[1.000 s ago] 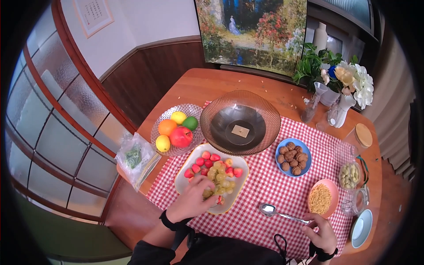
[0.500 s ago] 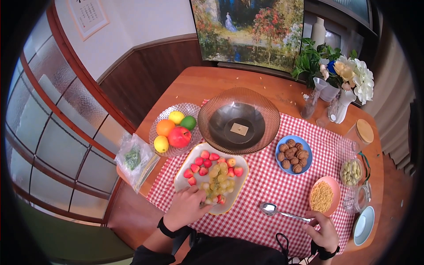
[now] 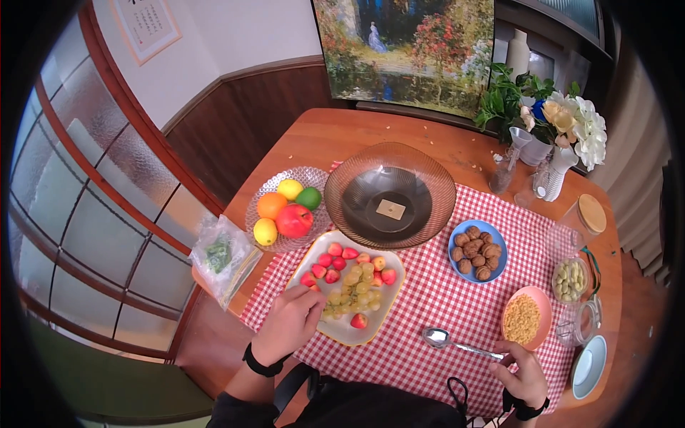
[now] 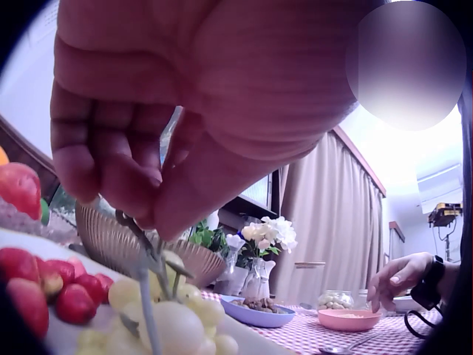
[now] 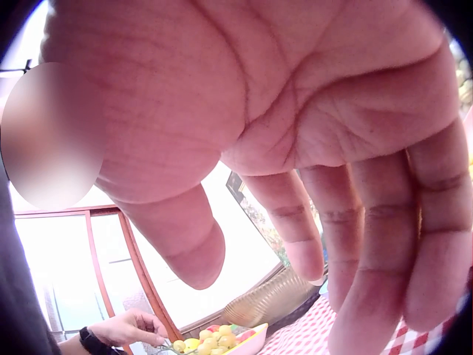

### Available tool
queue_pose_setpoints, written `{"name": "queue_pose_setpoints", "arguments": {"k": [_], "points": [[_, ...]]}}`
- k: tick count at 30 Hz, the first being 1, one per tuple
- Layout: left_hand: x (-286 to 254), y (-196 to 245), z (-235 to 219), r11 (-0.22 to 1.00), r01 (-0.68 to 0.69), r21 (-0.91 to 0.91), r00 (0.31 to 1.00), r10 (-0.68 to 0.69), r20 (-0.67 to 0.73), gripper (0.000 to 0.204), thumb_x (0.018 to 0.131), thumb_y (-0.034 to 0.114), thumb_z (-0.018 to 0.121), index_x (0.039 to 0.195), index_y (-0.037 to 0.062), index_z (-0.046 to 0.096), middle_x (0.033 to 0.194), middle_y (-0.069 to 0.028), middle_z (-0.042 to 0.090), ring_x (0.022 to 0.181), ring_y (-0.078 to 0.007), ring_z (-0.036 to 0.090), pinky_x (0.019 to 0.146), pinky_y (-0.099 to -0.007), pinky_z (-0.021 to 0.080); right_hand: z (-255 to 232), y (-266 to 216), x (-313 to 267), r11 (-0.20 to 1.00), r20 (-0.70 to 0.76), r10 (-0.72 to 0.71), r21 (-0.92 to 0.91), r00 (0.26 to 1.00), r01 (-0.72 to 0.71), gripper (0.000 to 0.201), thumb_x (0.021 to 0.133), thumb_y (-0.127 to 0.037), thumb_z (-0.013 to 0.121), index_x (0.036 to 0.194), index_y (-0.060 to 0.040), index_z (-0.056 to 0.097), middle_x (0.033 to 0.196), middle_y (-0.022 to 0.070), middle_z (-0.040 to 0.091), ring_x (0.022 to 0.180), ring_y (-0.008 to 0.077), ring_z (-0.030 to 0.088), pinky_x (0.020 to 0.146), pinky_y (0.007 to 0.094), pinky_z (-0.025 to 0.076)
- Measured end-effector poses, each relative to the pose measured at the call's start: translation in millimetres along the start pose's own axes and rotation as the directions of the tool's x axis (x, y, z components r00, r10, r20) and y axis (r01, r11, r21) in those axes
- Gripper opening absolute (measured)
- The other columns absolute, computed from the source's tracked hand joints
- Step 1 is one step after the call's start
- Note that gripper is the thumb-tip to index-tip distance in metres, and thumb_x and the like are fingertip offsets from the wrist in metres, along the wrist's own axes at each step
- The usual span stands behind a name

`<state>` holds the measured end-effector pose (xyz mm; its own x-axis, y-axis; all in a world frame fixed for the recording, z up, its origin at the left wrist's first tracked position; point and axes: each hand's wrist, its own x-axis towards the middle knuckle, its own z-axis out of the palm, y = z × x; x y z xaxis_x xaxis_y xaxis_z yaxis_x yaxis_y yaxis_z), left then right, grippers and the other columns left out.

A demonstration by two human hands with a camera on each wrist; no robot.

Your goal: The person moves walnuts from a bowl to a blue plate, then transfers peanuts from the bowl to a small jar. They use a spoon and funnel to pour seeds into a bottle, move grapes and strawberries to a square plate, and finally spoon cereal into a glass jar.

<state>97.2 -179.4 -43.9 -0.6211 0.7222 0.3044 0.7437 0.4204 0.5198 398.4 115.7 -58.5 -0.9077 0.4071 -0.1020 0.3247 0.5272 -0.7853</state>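
Note:
My left hand (image 3: 289,324) is over the left edge of the white tray (image 3: 347,337). In the left wrist view, the thumb and fingers of this hand (image 4: 170,111) pinch the stem (image 4: 151,259) of the green grapes (image 4: 177,325). Those grapes (image 3: 357,289) lie in the tray among small red fruits (image 3: 332,276). My right hand (image 3: 522,374) hangs loosely bent at the handle end of a metal spoon (image 3: 457,345) lying on the checked cloth. Between the spread thumb and fingers of this hand (image 5: 295,148), the right wrist view shows nothing held.
Behind the tray stands a large ribbed bowl (image 3: 428,221), with a glass plate of fruit (image 3: 295,220) to its left. Walnuts (image 3: 474,251), a pink bowl of yellow pieces (image 3: 522,319), glass jars and a pale blue bowl (image 3: 589,367) are at the right.
My left hand has moved back and left from over the grapes to the tray's left edge, uncovering more grapes and a red fruit near the front. The right hand and spoon have hardly moved.

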Motion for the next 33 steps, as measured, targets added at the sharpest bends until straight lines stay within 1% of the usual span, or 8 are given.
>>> {"name": "queue_pose_setpoints", "arguments": {"k": [1,4,10,19,26,30,31,33], "points": [[6.2,6.9,-4.0,1.0,0.01,-0.002,1.0,-0.01,-0.022,0.004,0.077,-0.001,0.06,0.08,-0.0001,0.061,0.074,-0.0138,0.059,0.069,-0.0324,0.06,0.061,-0.0374,0.048,0.0,0.4,-0.3,1.0,-0.001,-0.003,0.001,1.0,0.003,0.036,0.078,-0.01,0.069,0.105,0.0081,0.056,0.09,0.0152,0.065,0.068,0.0191,0.063,0.063,0.0297,0.05],[18.6,11.9,-13.9,0.999,-0.025,0.048,0.999,0.023,0.046,0.006,0.077,0.0,0.061,0.083,0.0006,0.061,0.078,-0.013,0.057,0.073,-0.0313,0.059,0.064,-0.0368,0.047,-0.5,0.6,-2.2,1.0,-0.011,0.013,0.008,1.0,-0.013,0.035,0.078,-0.01,0.069,0.105,0.008,0.056,0.091,0.0156,0.065,0.069,0.0194,0.064,0.063,0.0299,0.05],[37.1,24.5,-27.6,0.988,-0.109,0.109,0.994,0.11,-0.003,0.008,0.077,0.0,0.061,0.085,0.0011,0.06,0.087,-0.0124,0.052,0.081,-0.03,0.054,0.072,-0.0358,0.044,-1.9,0.7,-7.4,0.999,-0.011,0.023,0.025,1.0,-0.022,0.035,0.078,-0.01,0.069,0.106,0.0077,0.056,0.092,0.0162,0.065,0.069,0.0196,0.064,0.063,0.0298,0.051],[69.6,48.8,-59.7,0.977,-0.199,0.074,0.973,0.206,-0.103,0.009,0.077,-0.002,0.061,0.084,0.0002,0.057,0.087,-0.0122,0.051,0.083,-0.0301,0.054,0.072,-0.0351,0.045,-1.9,-1.6,-10.7,1.0,-0.026,-0.001,0.029,1.0,0.002,0.037,0.078,-0.01,0.069,0.107,0.0077,0.055,0.093,0.0166,0.065,0.069,0.0198,0.065,0.063,0.0298,0.051],[91.3,70.3,-86.6,0.968,-0.237,0.08,0.964,0.245,-0.102,0.007,0.078,-0.001,0.061,0.085,-0.0004,0.057,0.085,-0.0127,0.052,0.079,-0.0289,0.055,0.069,-0.0339,0.045,-4.3,-0.6,-13.5,1.0,-0.023,0.006,0.023,1.0,-0.005,0.038,0.077,-0.012,0.069,0.107,0.0069,0.056,0.093,0.0177,0.065,0.067,0.0208,0.065,0.062,0.0301,0.051],[126.6,73.8,-94.7,0.937,-0.346,0.054,0.931,0.35,-0.105,0.006,0.078,0.0,0.06,0.083,-0.0019,0.056,0.08,-0.0123,0.053,0.075,-0.0287,0.056,0.067,-0.0336,0.045,-3.8,1.0,-14.5,1.0,-0.024,-0.002,0.018,1.0,0.002,0.039,0.077,-0.011,0.07,0.108,0.007,0.055,0.094,0.0179,0.065,0.068,0.0212,0.066,0.062,0.0303,0.052],[137.3,73.1,-95.6,0.931,-0.364,0.039,0.924,0.366,-0.115,0.006,0.078,0.0,0.06,0.082,-0.0023,0.056,0.079,-0.0117,0.053,0.075,-0.0271,0.057,0.067,-0.0327,0.045,-3.6,1.8,-15.0,1.0,-0.028,0.0,0.019,1.0,0.001,0.039,0.077,-0.011,0.07,0.108,0.007,0.055,0.094,0.0179,0.065,0.068,0.0212,0.066,0.062,0.0303,0.052],[155.2,79.4,-98.6,0.953,-0.303,0.016,0.948,0.303,-0.096,0.006,0.08,0.001,0.06,0.082,-0.0023,0.056,0.079,-0.0111,0.054,0.073,-0.0225,0.058,0.066,-0.0307,0.046,-3.1,3.7,-17.0,1.0,-0.023,-0.009,0.008,1.0,0.009,0.039,0.078,-0.011,0.07,0.109,0.0071,0.054,0.095,0.018,0.065,0.069,0.0213,0.066,0.062,0.0302,0.052]]}}
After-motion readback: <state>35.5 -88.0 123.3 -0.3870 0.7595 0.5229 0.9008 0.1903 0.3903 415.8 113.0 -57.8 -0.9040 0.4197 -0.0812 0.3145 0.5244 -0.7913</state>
